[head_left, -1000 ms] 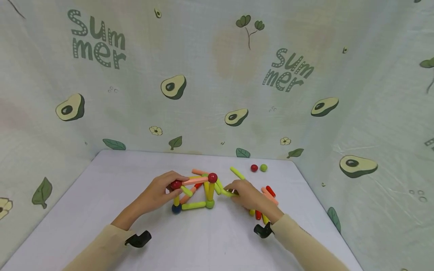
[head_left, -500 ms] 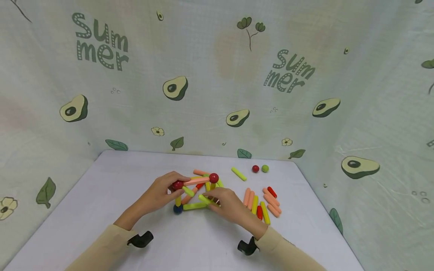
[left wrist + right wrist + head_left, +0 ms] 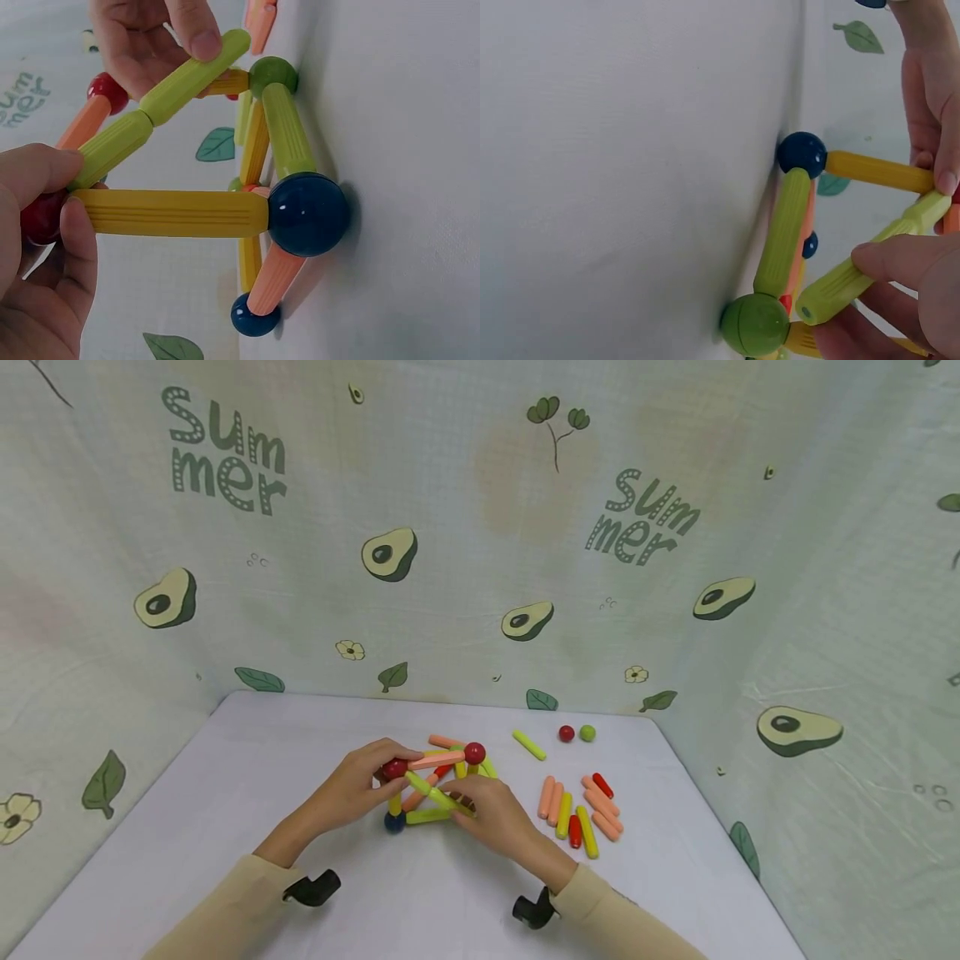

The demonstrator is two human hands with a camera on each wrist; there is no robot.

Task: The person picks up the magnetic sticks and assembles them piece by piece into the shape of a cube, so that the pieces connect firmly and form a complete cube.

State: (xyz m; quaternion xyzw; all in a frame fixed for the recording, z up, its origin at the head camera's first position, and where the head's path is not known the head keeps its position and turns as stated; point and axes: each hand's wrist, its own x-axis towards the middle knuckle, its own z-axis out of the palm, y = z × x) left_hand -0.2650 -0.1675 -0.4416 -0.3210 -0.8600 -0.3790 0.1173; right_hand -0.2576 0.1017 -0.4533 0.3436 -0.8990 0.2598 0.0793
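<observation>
hung behind and along both sides of a flat white tabletop (image 3: pixel 292 735): a pale grey-green fabric backdrop (image 3: pixel 442 468), printed with halved dark-green-rimmed avocados (image 3: pixel 798 731), flat green leaves (image 3: pixel 258 680), small cream flowers (image 3: pixel 350 650) and dotted grey-green "summer" lettering (image 3: pixel 236 483).

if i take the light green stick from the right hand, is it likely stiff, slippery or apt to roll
The light green stick is probably stiff: it looks straight as the right hand pinches it. It may not be very slippery, since grooves run along its side. Laid down, it might roll a little, as its sides look rounded.
</observation>
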